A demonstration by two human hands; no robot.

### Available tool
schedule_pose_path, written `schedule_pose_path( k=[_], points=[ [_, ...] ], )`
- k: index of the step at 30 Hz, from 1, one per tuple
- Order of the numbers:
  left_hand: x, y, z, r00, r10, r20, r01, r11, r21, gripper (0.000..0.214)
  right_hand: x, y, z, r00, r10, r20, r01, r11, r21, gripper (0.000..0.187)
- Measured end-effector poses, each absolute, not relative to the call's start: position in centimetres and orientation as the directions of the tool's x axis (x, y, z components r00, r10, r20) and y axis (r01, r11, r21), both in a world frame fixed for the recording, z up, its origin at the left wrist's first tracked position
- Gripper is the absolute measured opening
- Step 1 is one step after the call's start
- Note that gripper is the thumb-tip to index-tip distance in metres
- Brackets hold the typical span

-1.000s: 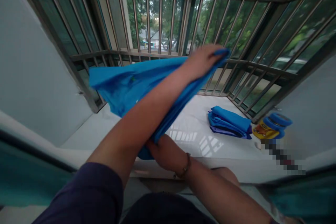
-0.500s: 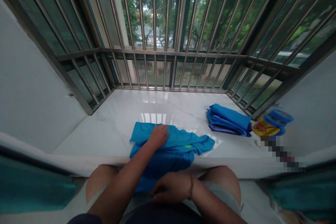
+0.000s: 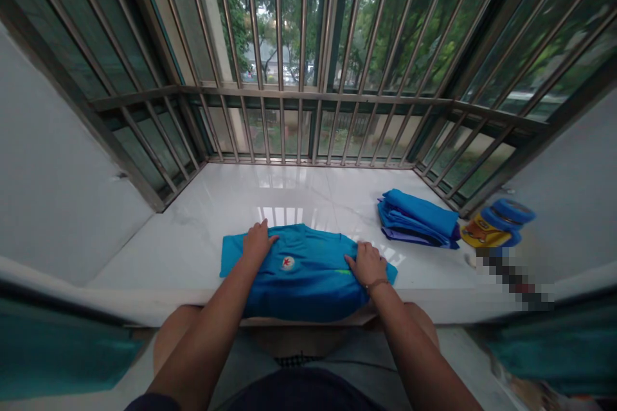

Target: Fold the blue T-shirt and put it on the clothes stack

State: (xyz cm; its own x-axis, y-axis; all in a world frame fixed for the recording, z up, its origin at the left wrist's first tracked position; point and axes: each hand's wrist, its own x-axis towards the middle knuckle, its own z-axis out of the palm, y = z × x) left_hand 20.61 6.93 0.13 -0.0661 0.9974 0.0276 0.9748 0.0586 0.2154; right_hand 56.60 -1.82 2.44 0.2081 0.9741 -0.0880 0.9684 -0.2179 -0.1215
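My left hand (image 3: 258,246) and right hand (image 3: 367,264) lie spread, palms down, pressing on the blue shirt (image 3: 303,277) at the near edge of the white marble sill (image 3: 193,231). A stack of folded blue clothes (image 3: 417,221) sits toward the right, before the steel window bars (image 3: 299,122).

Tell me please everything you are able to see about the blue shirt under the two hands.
The bright blue shirt looks thin and smooth, with a round white badge bearing a red star and a small green mark. It lies flat and folded on a white marble-like sill, reaching the front edge. The left hand and right hand press on it.
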Motion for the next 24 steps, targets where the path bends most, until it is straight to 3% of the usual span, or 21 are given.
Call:
schedule_pose_path(
  k=[4, 9, 14, 16, 18, 20, 24],
  points=[
    [18.8, 8.4, 0.6, 0.094, 0.995, 0.021, 0.961, -0.096, 0.257, 0.034, 58.5, -1.8, 3.3, 0.132, 0.958, -0.256, 0.974, -0.174, -0.147, 0.036],
    [17.7, 7.1, 0.3, 0.323, 0.946, 0.038, 0.881, -0.315, 0.354, 0.010, 60.4, -3.4, 5.1, -0.094, 0.978, -0.185, 0.949, 0.032, -0.313, 0.030],
    [16.8, 3.3, -0.7, 0.265, 0.963, 0.047, 0.870, -0.260, 0.418, 0.016, 61.7, -6.7, 5.4, -0.159, 0.987, 0.014, 0.809, 0.138, -0.572, 0.037],
    [16.1, 2.0, -0.9, 0.204, 0.978, 0.034, 0.880, -0.199, 0.432, 0.030, 62.1, -8.0, 5.3, -0.144, 0.989, 0.030, 0.782, 0.132, -0.609, 0.037],
    [15.2, 0.9, -0.7, 0.159, 0.986, 0.045, 0.898, -0.164, 0.409, 0.027, 62.5, -9.3, 5.3, -0.179, 0.984, -0.005, 0.753, 0.134, -0.645, 0.032],
    [14.3, -0.3, -0.2, 0.120, 0.983, 0.136, 0.898, -0.166, 0.407, 0.020, 63.1, -10.3, 5.5, -0.240, 0.967, -0.082, 0.738, 0.127, -0.663, 0.025],
    [12.5, -3.5, 2.7, 0.065, 0.888, 0.455, 0.831, -0.300, 0.468, 0.031, 65.1, -11.8, 6.6, -0.248, 0.952, -0.177, 0.809, 0.103, -0.578, 0.021]
  ],
)
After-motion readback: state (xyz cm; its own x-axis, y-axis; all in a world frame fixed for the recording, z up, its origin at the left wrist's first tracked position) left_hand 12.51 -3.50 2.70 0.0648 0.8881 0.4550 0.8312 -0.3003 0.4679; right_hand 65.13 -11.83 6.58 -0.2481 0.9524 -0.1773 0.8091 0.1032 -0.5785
